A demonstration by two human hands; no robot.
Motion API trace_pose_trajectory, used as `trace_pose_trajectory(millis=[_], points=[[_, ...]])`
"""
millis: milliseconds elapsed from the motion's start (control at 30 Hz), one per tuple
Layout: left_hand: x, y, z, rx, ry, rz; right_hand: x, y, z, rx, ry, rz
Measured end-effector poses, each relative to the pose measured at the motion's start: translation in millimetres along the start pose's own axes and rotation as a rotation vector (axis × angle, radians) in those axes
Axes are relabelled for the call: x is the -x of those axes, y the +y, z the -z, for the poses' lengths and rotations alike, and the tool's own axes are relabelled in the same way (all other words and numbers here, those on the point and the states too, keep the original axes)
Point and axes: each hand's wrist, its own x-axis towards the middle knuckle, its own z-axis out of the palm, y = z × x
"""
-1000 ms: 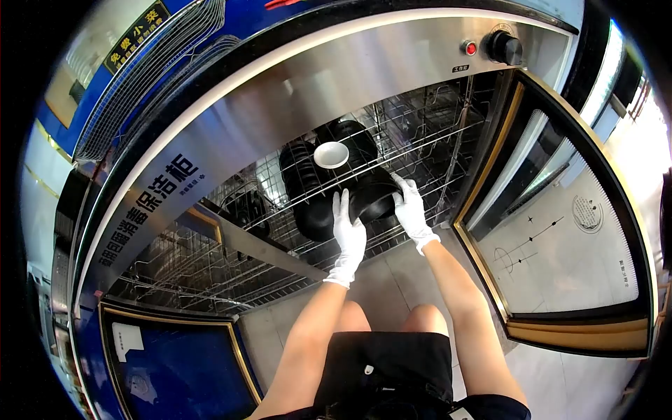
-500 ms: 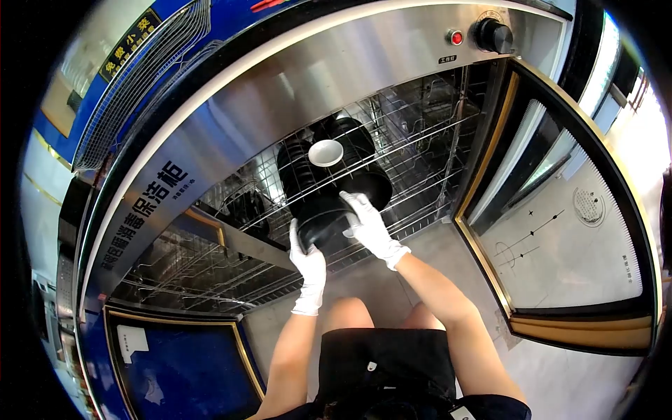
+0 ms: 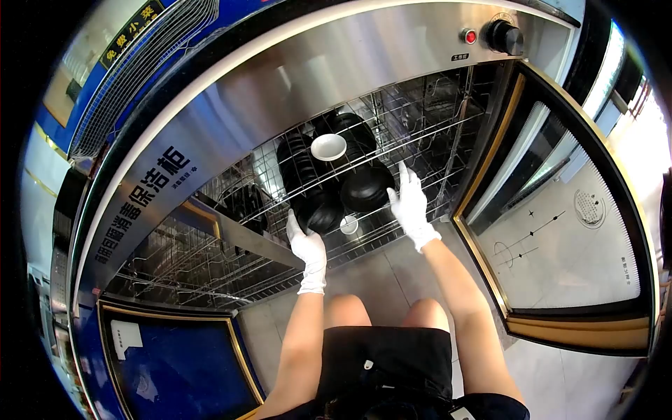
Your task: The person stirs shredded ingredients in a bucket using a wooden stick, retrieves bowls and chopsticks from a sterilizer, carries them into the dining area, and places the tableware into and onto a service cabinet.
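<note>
Two rows of black bowls stand on the wire rack inside the steel cabinet. My left hand [image 3: 306, 245], in a white glove, is at the front of the left row, against the frontmost black bowl [image 3: 318, 211]; its fingers are partly hidden by that bowl. My right hand [image 3: 410, 203], also gloved, has its fingers apart beside the right edge of the front bowl [image 3: 367, 188] of the right row. A white bowl [image 3: 328, 148] lies above the black ones. Another small white item [image 3: 348, 225] shows low between the rows.
The cabinet's glass door [image 3: 560, 231] hangs wide open on the right, and a blue-panelled door [image 3: 178, 367] is open at lower left. A black knob [image 3: 505, 37] and a red button [image 3: 469, 36] sit on the steel front. Wire baskets [image 3: 143, 77] stand at upper left.
My right hand has moved right, off the left row's front bowl to the right row. My left hand has stayed by the left row, whose front bowl now sits farther back, closer to the rack.
</note>
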Motion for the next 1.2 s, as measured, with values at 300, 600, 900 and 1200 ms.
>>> trace_pose_trajectory(millis=[300,600,900,1200], points=[[6,33,26,0.032,-0.035,-0.044,-26,35,-39,0.035,-0.195,-0.03],[-6,70,105,0.242,-0.289,-0.645,-18,-18,24,-0.13,0.141,0.331],[-66,165,164,0.517,-0.124,-1.094,-63,-199,200,-0.191,0.057,1.046],[-131,216,298,0.533,-0.3,-1.181,-172,-312,285,-0.063,0.0,1.061]])
